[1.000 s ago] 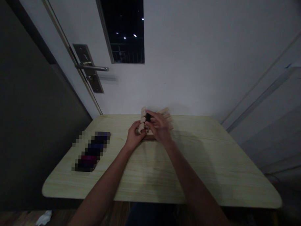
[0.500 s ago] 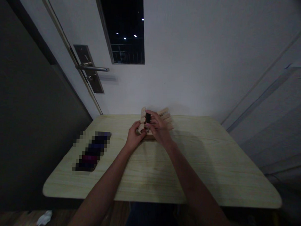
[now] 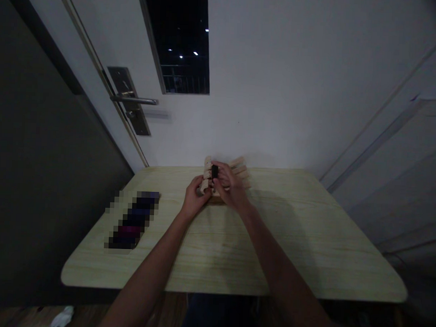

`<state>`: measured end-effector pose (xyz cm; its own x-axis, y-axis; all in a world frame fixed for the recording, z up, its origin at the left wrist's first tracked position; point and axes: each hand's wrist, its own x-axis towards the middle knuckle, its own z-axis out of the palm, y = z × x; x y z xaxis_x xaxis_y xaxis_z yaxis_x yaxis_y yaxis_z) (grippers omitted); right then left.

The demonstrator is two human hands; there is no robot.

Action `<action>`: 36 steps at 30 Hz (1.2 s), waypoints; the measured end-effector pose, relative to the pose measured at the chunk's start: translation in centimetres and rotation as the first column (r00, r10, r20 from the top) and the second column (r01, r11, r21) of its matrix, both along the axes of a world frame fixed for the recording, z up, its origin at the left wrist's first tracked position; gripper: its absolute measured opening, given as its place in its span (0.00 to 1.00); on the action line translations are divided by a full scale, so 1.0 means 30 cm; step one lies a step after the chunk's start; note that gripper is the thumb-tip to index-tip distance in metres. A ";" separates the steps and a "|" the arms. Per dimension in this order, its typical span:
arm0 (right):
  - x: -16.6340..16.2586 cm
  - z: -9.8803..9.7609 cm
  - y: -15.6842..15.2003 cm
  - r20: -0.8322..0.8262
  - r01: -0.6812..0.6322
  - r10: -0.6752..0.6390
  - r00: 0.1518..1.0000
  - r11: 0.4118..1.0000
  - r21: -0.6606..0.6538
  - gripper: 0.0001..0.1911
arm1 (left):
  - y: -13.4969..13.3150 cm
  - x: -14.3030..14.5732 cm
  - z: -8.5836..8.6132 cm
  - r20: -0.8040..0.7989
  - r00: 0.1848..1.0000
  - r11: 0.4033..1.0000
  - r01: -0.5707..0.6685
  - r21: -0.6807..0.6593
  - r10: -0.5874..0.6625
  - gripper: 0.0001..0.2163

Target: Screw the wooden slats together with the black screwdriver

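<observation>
A light wooden assembly point(image 3: 216, 200) of blocks and slats rests at the far edge of the table. My left hand point(image 3: 195, 197) grips its left end, thumb in front and fingers behind a rounded wooden piece point(image 3: 205, 185). My right hand point(image 3: 233, 187) is closed around a small screwdriver point(image 3: 214, 171), its black handle upright between thumb and fingers. The screwdriver's tip points down at the assembly; where it meets the wood is too small to make out. Several wooden slats point(image 3: 237, 161) fan out to the right behind my right hand, partly hidden by it.
The pale wood-grain table point(image 3: 318, 248) stands against a white door point(image 3: 270, 89) with a metal lever handle point(image 3: 137, 101) and a dark window. A blurred-out dark object point(image 3: 133, 220) lies on the table's left. White crumpled stuff point(image 3: 62, 317) is on the floor.
The right hand and screwdriver have shifted very slightly, and the metal shaft shows less below the handle. The left hand keeps its hold on the wood.
</observation>
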<state>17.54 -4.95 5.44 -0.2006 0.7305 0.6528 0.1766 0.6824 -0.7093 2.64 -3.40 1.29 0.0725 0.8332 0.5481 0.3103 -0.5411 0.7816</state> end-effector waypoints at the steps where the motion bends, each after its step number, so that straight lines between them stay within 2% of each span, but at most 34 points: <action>1: 0.002 -0.001 0.002 0.004 -0.004 0.004 1.000 1.000 -0.003 0.22 | 0.000 0.000 -0.002 0.000 1.000 1.000 0.000 -0.001 0.000 0.16; 6: 0.000 -0.009 0.018 0.014 0.087 -0.087 0.996 0.996 0.024 0.26 | 0.002 0.001 -0.007 0.003 1.000 1.000 -0.005 -0.015 0.005 0.15; 12: -0.004 -0.016 0.023 0.072 0.230 -0.238 0.969 0.967 0.107 0.24 | -0.004 0.001 0.002 -0.028 0.999 1.000 -0.017 -0.009 0.017 0.15; 19: 0.012 -0.033 0.027 0.044 0.128 -0.131 0.990 0.990 0.066 0.24 | -0.010 0.001 0.009 -0.049 0.998 1.000 -0.027 -0.006 0.026 0.15; 23: 0.012 -0.026 0.027 0.039 0.151 -0.154 0.987 0.987 0.058 0.25 | -0.009 0.001 0.007 -0.043 0.999 1.000 -0.025 -0.018 0.024 0.15; 29: 0.007 -0.014 0.020 0.085 0.204 -0.217 0.972 0.969 0.141 0.25 | -0.002 0.001 0.003 -0.011 1.000 1.000 0.002 0.000 -0.002 0.15; 36: 0.013 -0.023 0.017 0.068 0.059 -0.063 0.996 0.996 0.067 0.27 | -0.005 -0.001 0.002 -0.026 1.000 1.000 -0.003 0.000 0.003 0.15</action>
